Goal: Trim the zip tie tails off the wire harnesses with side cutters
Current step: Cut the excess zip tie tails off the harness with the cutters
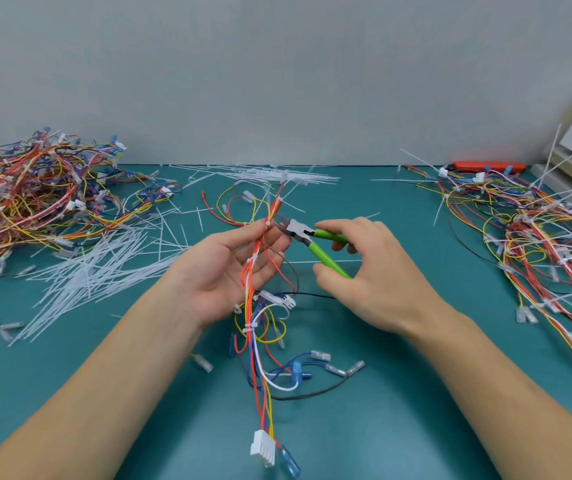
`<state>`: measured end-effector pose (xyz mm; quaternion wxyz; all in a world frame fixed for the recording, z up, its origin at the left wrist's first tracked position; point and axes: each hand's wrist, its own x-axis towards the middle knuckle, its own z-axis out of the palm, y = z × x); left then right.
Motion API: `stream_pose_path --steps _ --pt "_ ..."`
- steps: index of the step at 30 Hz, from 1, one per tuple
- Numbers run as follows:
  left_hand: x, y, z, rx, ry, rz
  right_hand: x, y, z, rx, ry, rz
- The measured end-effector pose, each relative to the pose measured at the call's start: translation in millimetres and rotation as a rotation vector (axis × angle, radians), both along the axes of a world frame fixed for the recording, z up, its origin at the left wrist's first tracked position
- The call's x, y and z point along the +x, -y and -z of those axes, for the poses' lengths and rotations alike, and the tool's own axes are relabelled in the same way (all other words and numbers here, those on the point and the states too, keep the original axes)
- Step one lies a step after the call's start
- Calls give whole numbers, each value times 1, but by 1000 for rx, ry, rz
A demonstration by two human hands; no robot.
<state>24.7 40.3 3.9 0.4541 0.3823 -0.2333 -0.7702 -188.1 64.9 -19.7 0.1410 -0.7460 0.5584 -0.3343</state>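
My left hand (229,268) holds a wire harness (260,341) of red, yellow, blue and white wires, palm up, thumb and fingertips pinching the bundle near a white zip tie (268,224). The harness hangs toward me and ends in a white connector (263,446). My right hand (364,268) grips the green handles of the side cutters (312,239). The cutter's jaws are parted and sit right beside the zip tie at my left fingertips.
A pile of harnesses (35,195) lies at the left, with a heap of cut white zip tie tails (97,271) beside it. More harnesses with long tails (533,244) lie at the right on the teal table (398,427). An orange tool (485,166) rests by the wall.
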Motion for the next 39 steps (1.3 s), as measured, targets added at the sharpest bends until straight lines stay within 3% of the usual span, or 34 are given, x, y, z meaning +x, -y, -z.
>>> stream_pose_path --steps 14,39 --pt "-4 -1 8 -43 -25 82 1 4 7 -91 41 13" --pt "-4 0 10 -70 12 96 5 4 13 -79 125 28"
